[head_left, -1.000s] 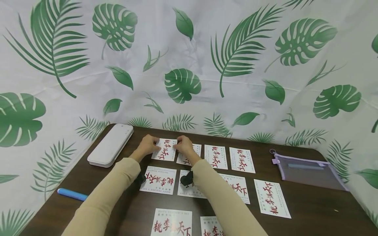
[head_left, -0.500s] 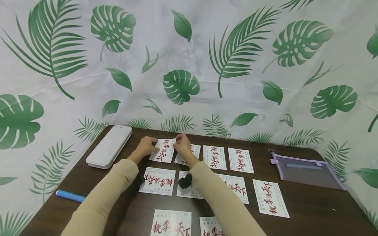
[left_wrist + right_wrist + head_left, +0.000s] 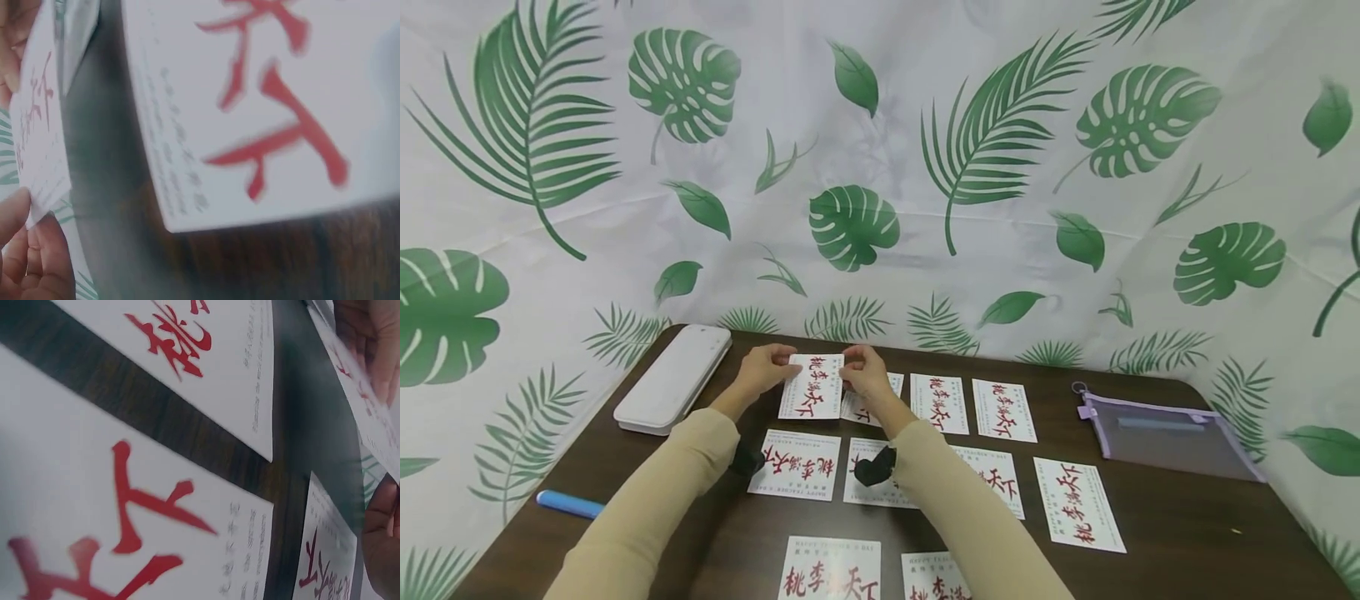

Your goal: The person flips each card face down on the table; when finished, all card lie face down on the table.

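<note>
A white greeting card [image 3: 812, 387] with red Chinese characters is held between my two hands at the back left of the table. My left hand [image 3: 763, 370] pinches its left edge, and my right hand [image 3: 867, 375] pinches the upper right edge. Tilted up off the wood, the held card [image 3: 42, 119] also shows at the left of the left wrist view. Another card [image 3: 859, 410] lies just right of it, partly covered by my right hand and the held card. In the right wrist view, the held card [image 3: 359, 387] is seen nearly edge-on.
Several similar cards lie in rows, including one card [image 3: 940, 404] at the back and one card [image 3: 1078, 504] at the right. A white case [image 3: 673, 379] and a blue pen-like stick [image 3: 569, 503] lie left. A purple-edged zip pouch [image 3: 1172, 437] lies right on the dark table [image 3: 1187, 542].
The held card has risen from lying near the table to a more upright tilt, uncovering less of its neighbour. Both hands stay on its edges. The head view has shifted slightly.
</note>
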A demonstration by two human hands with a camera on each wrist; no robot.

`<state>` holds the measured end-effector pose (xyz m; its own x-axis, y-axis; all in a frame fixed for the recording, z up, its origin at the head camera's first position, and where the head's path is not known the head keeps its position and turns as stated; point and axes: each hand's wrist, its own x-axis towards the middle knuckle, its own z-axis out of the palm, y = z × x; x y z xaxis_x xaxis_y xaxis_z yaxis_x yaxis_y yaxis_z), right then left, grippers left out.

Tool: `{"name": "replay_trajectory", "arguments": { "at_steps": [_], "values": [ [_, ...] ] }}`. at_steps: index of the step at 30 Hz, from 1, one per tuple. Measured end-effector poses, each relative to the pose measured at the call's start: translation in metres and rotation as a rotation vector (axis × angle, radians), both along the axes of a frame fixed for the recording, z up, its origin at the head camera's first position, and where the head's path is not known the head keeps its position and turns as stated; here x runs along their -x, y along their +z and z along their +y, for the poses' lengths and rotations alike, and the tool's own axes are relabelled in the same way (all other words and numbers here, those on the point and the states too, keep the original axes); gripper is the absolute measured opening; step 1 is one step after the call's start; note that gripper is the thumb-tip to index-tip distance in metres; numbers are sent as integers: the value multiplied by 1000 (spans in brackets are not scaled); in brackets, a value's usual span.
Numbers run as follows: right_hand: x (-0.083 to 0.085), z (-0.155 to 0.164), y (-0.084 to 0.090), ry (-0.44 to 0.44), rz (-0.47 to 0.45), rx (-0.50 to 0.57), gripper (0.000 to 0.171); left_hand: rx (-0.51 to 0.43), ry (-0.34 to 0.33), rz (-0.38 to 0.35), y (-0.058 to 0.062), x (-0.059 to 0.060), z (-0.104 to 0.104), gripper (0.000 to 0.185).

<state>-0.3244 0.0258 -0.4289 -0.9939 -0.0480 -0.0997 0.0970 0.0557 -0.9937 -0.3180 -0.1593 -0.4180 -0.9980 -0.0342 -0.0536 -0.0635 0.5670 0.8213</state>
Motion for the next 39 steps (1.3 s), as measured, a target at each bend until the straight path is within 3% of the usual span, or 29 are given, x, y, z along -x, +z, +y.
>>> {"name": "replay_trajectory", "arguments": {
  "at_steps": [4, 7, 12, 16, 22, 27, 31, 36, 39],
  "values": [
    [-5, 6, 1, -20, -2, 16, 30, -170, 31, -36, 5, -1, 2, 34],
    [-9, 8, 1, -61, 49, -56, 28, -253, 42, -52, 10, -2, 4, 33],
    [-21, -2, 3, -133, 266, -275, 22, -347, 70, -30, 14, -3, 6, 33],
    [-34, -13, 5, -71, 447, -372, 22, -402, 124, 23, 21, -4, 14, 33],
    [-45, -23, 4, 28, 610, -511, 32, -411, 200, 57, 29, -8, 28, 30],
    [-47, -22, 3, -13, 706, -611, 27, -459, 210, 63, 34, -10, 36, 31],
    [-46, -18, 6, -50, 775, -682, 25, -523, 172, 102, 35, -11, 40, 31],
    [-40, -13, 11, -131, 816, -624, 21, -448, 136, 175, 33, -12, 39, 35],
    [-36, -11, 14, -202, 827, -536, 18, -380, 156, 156, 29, -13, 33, 38]
  ]
}}
